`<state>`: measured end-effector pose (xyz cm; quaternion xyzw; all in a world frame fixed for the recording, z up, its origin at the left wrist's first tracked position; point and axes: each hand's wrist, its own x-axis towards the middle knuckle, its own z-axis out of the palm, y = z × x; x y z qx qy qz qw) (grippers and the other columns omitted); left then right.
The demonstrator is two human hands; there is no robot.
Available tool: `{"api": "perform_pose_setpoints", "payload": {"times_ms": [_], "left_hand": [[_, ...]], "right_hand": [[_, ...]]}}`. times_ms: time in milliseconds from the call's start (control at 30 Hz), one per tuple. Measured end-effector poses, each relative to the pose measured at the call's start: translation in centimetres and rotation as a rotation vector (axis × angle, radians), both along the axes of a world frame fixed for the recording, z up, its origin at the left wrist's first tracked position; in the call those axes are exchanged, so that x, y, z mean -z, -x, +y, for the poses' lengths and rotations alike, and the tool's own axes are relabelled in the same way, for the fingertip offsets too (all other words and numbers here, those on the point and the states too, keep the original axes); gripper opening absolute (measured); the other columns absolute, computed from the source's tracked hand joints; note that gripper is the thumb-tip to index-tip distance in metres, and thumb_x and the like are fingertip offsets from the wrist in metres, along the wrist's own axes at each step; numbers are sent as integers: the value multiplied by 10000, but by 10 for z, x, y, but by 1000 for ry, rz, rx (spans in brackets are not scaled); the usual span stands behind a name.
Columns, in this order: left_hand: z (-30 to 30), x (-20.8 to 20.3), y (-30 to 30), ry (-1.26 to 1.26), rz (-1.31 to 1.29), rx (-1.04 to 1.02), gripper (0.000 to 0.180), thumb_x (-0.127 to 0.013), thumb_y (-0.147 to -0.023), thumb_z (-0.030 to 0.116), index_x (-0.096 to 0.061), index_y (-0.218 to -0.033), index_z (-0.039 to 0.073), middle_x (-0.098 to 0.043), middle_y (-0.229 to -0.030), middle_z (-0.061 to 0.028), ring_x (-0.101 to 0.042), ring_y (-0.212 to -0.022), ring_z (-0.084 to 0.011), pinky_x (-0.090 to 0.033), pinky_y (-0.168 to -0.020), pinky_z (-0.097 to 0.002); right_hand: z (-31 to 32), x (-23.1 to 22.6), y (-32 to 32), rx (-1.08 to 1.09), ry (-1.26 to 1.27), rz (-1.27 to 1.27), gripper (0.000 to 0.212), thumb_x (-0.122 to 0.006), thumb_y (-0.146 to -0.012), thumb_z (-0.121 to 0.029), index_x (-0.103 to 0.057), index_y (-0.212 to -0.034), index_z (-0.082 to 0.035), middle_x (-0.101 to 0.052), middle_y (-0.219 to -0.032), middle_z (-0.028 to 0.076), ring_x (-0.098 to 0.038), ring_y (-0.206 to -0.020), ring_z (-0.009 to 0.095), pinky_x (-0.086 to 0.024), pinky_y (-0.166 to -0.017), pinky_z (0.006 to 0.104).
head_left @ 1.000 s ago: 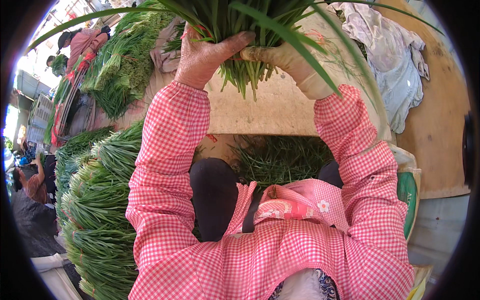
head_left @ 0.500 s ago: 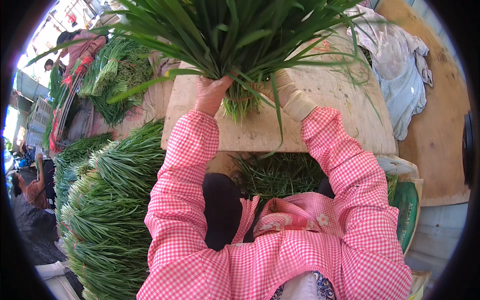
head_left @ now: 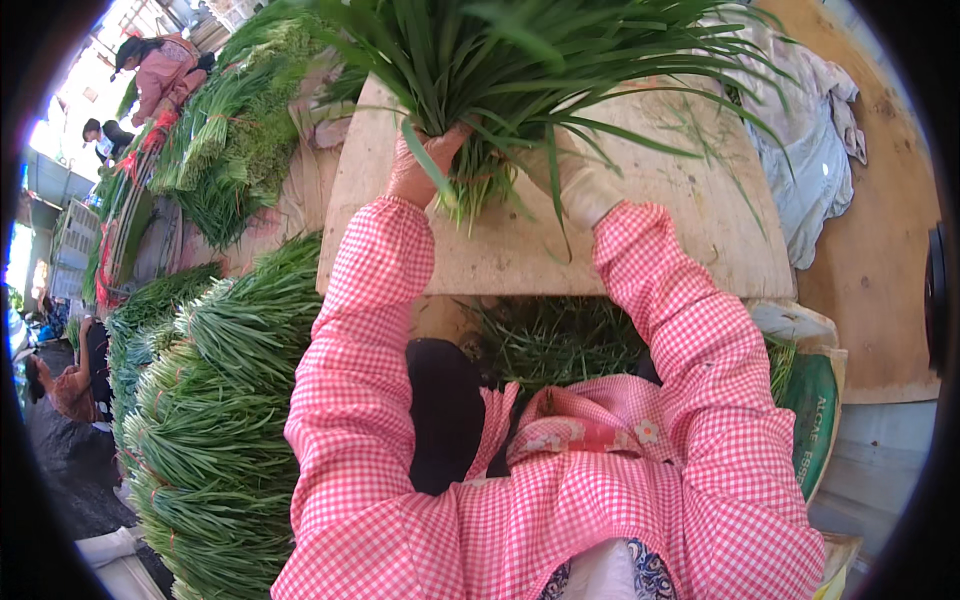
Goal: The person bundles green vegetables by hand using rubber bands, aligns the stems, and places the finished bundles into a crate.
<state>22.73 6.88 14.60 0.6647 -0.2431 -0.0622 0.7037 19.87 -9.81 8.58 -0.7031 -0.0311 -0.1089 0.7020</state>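
A large bunch of garlic chives [head_left: 480, 90] stands on its pale cut ends over the wooden board [head_left: 400, 265], its long green leaves fanning outward. My left hand [head_left: 425, 165], bare, is closed around the bunch's left side near the base. On its other side my right hand [head_left: 575, 178], in a cream glove, grips the stalks too; leaves cover most of its fingers. One broad leaf hangs over the back of my left hand. Loose leaf bits [head_left: 715, 140] lie on the board to the right.
Tied bundles of chives [head_left: 215, 430] are stacked at my left, with another pile [head_left: 225, 150] beyond. Leaf scraps [head_left: 560, 345] lie beneath the board. Pale cloth [head_left: 800, 150] drapes at right, above a green sack [head_left: 815, 410]. Other people [head_left: 165, 70] are at far left.
The leaves have swung toward the right, and a leaf now lies across my left hand. Both hands have drawn slightly lower in view, still holding the bunch.
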Motion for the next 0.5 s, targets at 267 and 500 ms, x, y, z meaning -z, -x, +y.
{"api": "perform_pose_setpoints", "payload": {"times_ms": [267, 500], "left_hand": [[-30, -36, 10, -824, -478, -24, 557, -715, -686, 249, -517, -1148, 7, -610, -1030, -151, -582, -964, -293, -463, -839, -399], [-66, 78, 82, -1085, -663, -117, 713, -726, -672, 325, -421, -1242, 24, -472, -1192, -176, -382, -1192, -338, -236, -1036, -506]], "right_hand": [[20, 1, 79, -131, -643, 72, 270, -608, -819, -99, -537, -1069, -25, -566, -1070, 113, -519, -1047, 207, -458, -917, 398], [-146, 47, 188, 333, -965, 188, 317, -589, -826, -150, -498, -1113, -50, -546, -1118, 76, -499, -1030, 199, -452, -873, 400]]}}
